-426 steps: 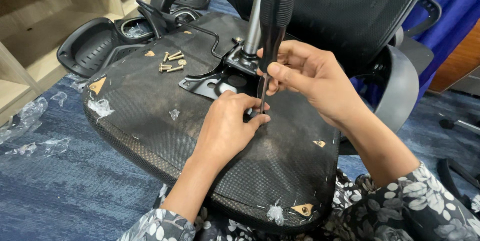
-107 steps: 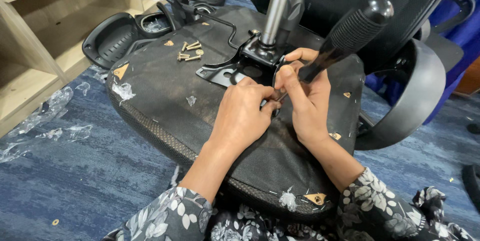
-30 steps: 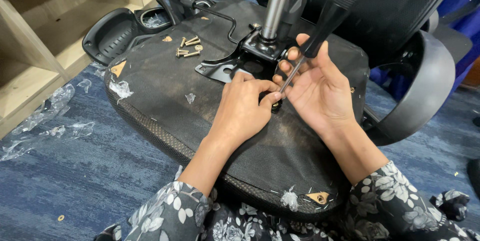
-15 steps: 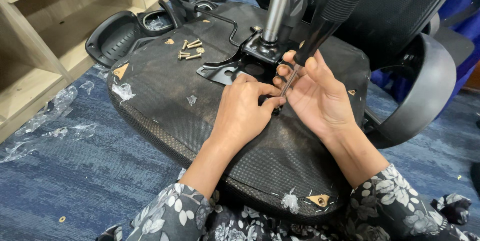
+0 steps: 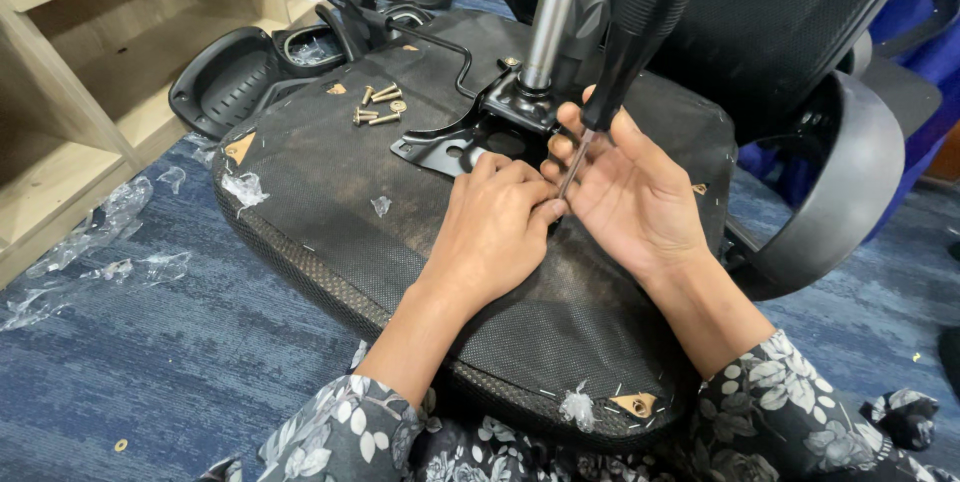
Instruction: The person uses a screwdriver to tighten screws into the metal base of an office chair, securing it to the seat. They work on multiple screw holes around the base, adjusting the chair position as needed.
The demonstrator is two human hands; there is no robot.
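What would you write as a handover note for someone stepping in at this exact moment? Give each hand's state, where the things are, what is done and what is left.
Left hand: palm down on the upturned chair seat, fingertips steadying the screwdriver tip.
Right hand: fingers around the shaft of the black-handled screwdriver, held nearly upright.
Metal bracket with its gas cylinder sits on the seat's underside.
Loose screws lie in a small cluster on the seat, beyond the bracket.
Done: bracket is placed; whether any screw is already in cannot be seen.
Left: the loose screws are not yet driven.
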